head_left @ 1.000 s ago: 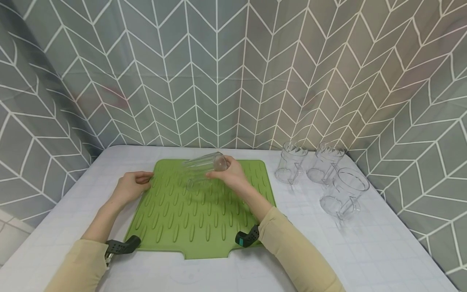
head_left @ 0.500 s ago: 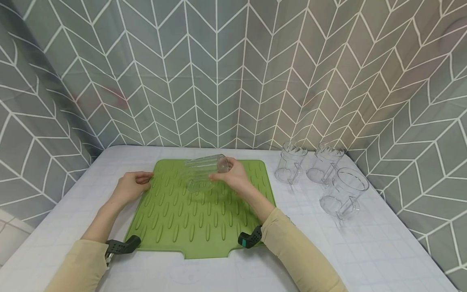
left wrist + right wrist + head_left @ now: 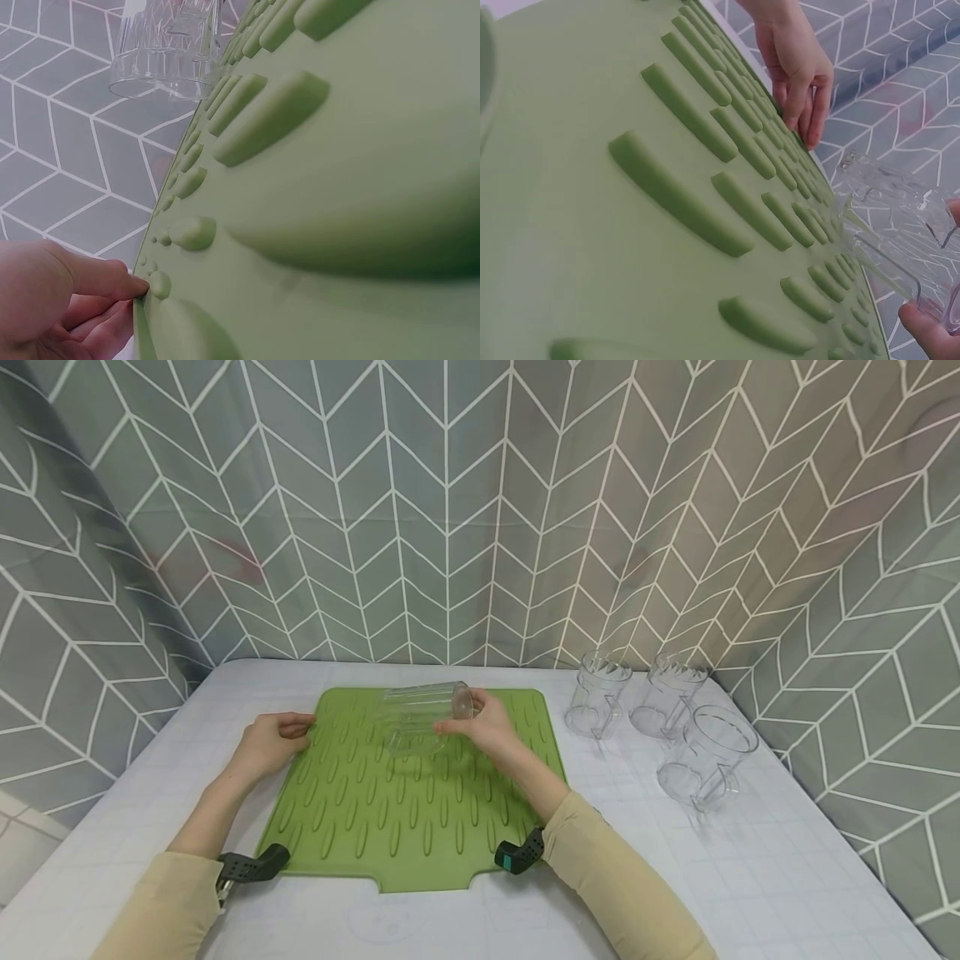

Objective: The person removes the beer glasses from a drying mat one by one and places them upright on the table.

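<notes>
A green ribbed drying mat [image 3: 367, 827] lies on the white table. My left hand [image 3: 270, 745] pinches the mat's left edge, the thumb on top in the left wrist view. Over the back middle of the mat, my right hand [image 3: 491, 727] holds a clear mug [image 3: 420, 700] by its base end, fingers and thumb curled round it. The mug is tipped nearly onto its side, its mouth pointing left. Its handle shows in the right wrist view, where only the right fingertips [image 3: 922, 326] enter the frame. Whether the mug touches the mat is hard to tell.
Three more clear mugs stand upright on the right of the table [image 3: 750, 877]: a back left one [image 3: 592, 697], a back right one [image 3: 663, 697] and a nearer one [image 3: 705, 760]. A patterned grey curtain [image 3: 450, 510] closes off the back and sides.
The mug in my right hand has shifted slightly right and towards me, and has levelled out a little. My left hand has stayed at the mat's edge.
</notes>
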Available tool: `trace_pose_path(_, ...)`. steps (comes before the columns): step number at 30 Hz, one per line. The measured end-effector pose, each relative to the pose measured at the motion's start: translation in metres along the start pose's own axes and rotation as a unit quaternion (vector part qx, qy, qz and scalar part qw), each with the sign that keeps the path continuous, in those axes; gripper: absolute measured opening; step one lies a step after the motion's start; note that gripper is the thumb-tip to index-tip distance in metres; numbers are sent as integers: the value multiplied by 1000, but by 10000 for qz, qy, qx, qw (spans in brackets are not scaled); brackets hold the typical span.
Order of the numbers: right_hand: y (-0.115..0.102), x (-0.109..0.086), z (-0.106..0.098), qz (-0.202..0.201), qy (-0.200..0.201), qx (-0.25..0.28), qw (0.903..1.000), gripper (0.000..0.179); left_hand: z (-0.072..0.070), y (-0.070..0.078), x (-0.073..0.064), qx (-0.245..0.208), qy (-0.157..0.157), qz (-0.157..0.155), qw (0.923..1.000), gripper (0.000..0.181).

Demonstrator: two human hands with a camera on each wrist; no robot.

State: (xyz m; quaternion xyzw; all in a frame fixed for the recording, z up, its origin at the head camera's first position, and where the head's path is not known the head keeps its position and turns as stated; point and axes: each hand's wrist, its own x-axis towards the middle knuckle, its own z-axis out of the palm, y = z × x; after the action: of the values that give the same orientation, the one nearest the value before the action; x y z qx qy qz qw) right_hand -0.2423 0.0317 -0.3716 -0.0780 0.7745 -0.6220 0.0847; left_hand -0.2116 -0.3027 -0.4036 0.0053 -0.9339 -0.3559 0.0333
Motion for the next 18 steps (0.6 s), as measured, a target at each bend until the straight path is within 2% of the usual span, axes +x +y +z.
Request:
trace_pose_path(12, 4, -6, -4, -69, -122, 179, 9997, 77, 0, 1, 0, 23, 18, 17, 10000, 41)
trace_pose_path(18, 5, -10, -5, -78, -100, 292, 9995, 86, 0, 0, 0, 41, 9, 40, 10000, 41)
